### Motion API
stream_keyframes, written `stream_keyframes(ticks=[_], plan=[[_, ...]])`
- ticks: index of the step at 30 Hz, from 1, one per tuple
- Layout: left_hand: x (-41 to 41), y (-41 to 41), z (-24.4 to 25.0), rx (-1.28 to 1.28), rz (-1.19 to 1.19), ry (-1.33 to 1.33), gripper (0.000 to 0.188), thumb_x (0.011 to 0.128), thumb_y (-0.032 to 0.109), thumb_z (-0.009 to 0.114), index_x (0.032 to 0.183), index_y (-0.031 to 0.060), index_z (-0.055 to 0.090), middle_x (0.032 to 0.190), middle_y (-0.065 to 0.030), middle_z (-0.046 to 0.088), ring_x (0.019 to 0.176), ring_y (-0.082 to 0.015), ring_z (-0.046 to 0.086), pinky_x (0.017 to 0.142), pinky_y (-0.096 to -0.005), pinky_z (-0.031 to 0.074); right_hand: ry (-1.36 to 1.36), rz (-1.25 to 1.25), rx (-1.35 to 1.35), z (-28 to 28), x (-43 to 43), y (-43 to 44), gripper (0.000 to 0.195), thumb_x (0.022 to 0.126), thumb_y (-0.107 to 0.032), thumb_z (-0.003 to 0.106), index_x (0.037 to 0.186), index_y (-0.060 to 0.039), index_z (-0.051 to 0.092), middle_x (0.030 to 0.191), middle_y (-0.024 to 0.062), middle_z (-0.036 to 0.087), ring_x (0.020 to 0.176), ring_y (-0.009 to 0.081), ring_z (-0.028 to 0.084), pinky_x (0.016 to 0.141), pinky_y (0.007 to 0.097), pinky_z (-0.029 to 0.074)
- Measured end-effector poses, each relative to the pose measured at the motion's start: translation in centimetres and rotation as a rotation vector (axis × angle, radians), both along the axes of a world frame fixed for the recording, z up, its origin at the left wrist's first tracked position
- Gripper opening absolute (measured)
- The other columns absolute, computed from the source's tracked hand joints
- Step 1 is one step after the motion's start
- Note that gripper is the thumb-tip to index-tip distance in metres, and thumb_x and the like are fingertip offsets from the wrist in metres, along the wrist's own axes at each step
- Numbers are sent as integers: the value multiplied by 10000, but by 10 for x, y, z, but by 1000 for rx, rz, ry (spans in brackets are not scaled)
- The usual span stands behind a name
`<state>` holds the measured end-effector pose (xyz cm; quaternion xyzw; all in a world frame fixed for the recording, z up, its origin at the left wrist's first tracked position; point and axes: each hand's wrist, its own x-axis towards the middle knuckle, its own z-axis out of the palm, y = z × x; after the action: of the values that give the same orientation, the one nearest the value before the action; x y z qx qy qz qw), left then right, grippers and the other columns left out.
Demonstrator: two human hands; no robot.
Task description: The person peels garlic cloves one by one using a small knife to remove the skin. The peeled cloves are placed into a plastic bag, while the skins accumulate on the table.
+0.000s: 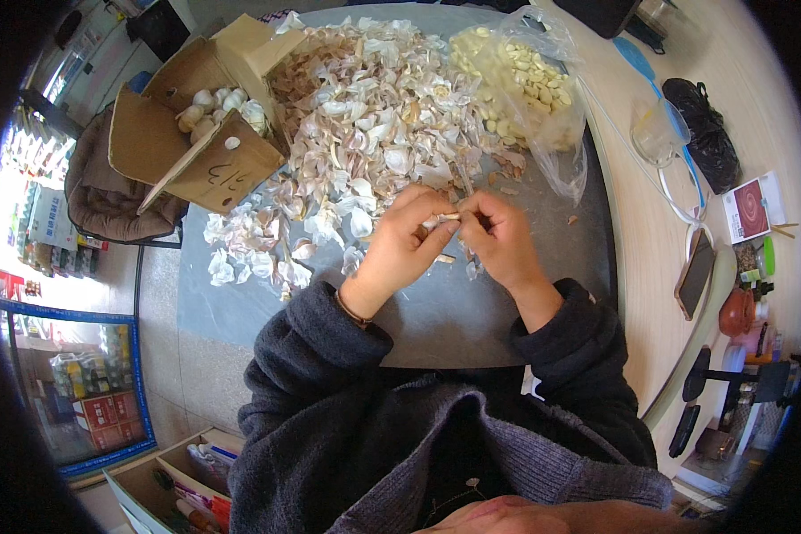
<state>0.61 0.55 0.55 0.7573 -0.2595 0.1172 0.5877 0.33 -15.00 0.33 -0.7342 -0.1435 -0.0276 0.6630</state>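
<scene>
Both hands meet over the near part of the grey table (pixel 434 327). My left hand (pixel 404 237) has a garlic clove (pixel 440 219) between thumb and fingers, some of it hidden by the fingers. The fingertips of my right hand (pixel 497 230) pinch the clove's right end. Just beyond the hands spreads a big heap of garlic skins (pixel 374 113). Peeled cloves (pixel 537 77) fill a clear plastic bag (pixel 561 157) at the far right of the table. Whole garlic bulbs (pixel 217 107) lie in an open cardboard box (pixel 163 150) at the far left.
A pale wooden counter (pixel 631 220) runs along the right, with a glass mug (pixel 657 133), a black plastic bag (pixel 701 133) and a smartphone (pixel 694 275). A brown padded seat (pixel 100 193) stands at left. An open box of goods (pixel 167 474) is at lower left.
</scene>
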Motion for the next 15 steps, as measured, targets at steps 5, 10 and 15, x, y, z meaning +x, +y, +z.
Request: stream_keyframes(ticks=[5, 10, 15], plan=[[6, -1, -14, -176, 22, 84, 95, 802, 52, 595, 892, 29, 572, 679, -19, 510, 630, -95, 492, 480, -171, 371, -60, 4, -141, 4, -5, 0, 79, 811, -55, 507, 736, -32, 519, 609, -39, 471, 532, 15, 407, 455, 181, 332], [12, 12, -16, -918, -154, 812, 70, 877, 131, 511, 882, 74, 552, 690, 0, 512, 601, -66, 467, 441, -161, 329, -59, -44, -12, 2, -9, 0, 96, 815, -56, 515, 729, -18, 531, 596, -33, 481, 557, 25, 441, 469, 201, 348], [9, 10, -8, -1003, -301, 932, 92, 891, 152, 492, 924, 71, 521, 741, -15, 527, 587, -70, 465, 441, -159, 339, -117, -121, -333, 9, 2, -8, 66, 791, -75, 575, 785, -10, 567, 657, 48, 544, 555, 118, 512, 491, 249, 393]])
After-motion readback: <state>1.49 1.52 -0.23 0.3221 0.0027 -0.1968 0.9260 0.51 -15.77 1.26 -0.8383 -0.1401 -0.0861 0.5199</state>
